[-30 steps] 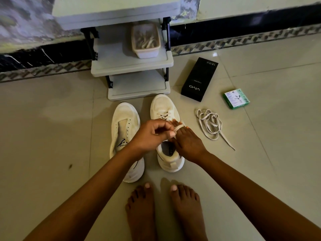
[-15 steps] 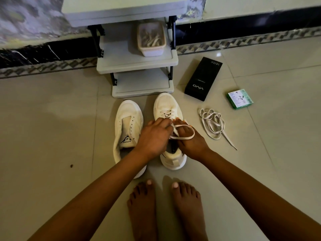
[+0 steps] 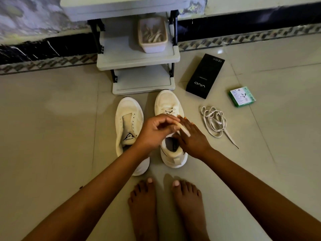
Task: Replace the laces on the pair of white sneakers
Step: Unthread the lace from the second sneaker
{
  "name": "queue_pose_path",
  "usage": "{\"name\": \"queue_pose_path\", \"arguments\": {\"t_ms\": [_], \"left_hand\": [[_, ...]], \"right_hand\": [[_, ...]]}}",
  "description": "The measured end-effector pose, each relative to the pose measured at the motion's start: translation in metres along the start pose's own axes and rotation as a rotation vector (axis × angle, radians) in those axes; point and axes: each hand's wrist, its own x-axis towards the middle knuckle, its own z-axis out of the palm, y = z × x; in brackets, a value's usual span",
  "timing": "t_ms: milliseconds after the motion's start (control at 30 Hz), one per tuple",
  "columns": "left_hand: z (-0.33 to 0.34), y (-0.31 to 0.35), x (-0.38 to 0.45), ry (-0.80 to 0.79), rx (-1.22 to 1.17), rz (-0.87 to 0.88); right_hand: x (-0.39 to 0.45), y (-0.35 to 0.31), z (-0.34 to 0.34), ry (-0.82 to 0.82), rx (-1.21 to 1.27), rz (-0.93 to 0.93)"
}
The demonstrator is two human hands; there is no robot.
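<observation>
Since half a second ago the lace [image 3: 183, 129] no longer loops out over the right hand [image 3: 192, 136]; the left hand [image 3: 154, 131] has drawn it into a short taut strip above the right sneaker [image 3: 171, 110].

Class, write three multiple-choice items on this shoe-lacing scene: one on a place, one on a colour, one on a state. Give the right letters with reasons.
1. Where is the tub of laces?
A. on the shelf rack
B. on the floor tiles
C. inside a sneaker

2. What colour is the small box?
A. red
B. green
C. yellow

3. What state is the left sneaker in?
A. fully laced
B. tied in a bow
C. without a lace

Answers: 1 A, it sits on the middle shelf of the shelf rack. 2 B, its sides are green. 3 C, its eyelets are empty, while the hands work a lace at the right sneaker.
</observation>
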Motion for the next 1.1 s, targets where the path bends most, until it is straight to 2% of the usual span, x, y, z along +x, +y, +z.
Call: {"name": "queue_pose_path", "arguments": {"t_ms": [33, 67, 167, 267, 400, 467, 533, 600, 667, 733, 767, 833, 933, 1100], "left_hand": [[0.000, -0.001, 0.000, 0.030, -0.037, 0.001], [-0.001, -0.003, 0.001, 0.055, 0.038, 0.025], [-0.017, -0.012, 0.007, -0.020, 0.557, 0.162], [-0.022, -0.016, 0.005, -0.146, 1.036, 0.158], [-0.010, -0.024, -0.003, -0.063, 1.145, 0.287], [-0.009, -0.027, 0.001, 0.006, 1.020, 0.305], [-0.010, -0.020, 0.006, 0.031, 0.662, 0.184], [-0.007, -0.003, 0.003, -0.016, 0.270, 0.041], [-0.002, 0.007, -0.001, -0.026, -0.036, -0.032], [-0.001, 0.010, -0.003, 0.010, -0.147, -0.073], [-0.005, 0.008, -0.002, 0.035, -0.071, -0.058], [-0.014, 0.000, 0.003, 0.035, 0.315, 0.015], [-0.018, -0.010, 0.001, -0.098, 0.881, 0.085], [-0.008, -0.014, -0.003, -0.120, 1.181, 0.093]], "right_hand": [[0.000, -0.002, -0.001, -0.007, 0.020, 0.012], [0.000, -0.003, -0.002, -0.026, 0.037, 0.024], [0.002, 0.001, 0.002, 0.009, 0.041, -0.001], [0.004, 0.004, 0.004, -0.001, 0.009, -0.062], [0.007, 0.004, 0.004, -0.005, -0.036, -0.089], [0.006, 0.005, 0.004, -0.010, -0.049, -0.078], [0.004, 0.002, 0.001, -0.002, -0.022, -0.057], [0.001, 0.000, 0.000, 0.039, 0.049, -0.049], [0.002, -0.002, -0.001, 0.066, 0.081, -0.049], [0.003, -0.002, -0.001, 0.021, 0.063, -0.001], [0.003, -0.002, -0.001, -0.004, 0.042, 0.010], [0.003, -0.001, -0.002, -0.010, 0.019, 0.005], [0.001, -0.004, -0.006, -0.005, 0.018, -0.001], [0.000, -0.007, -0.008, 0.008, 0.008, 0.012]]}}
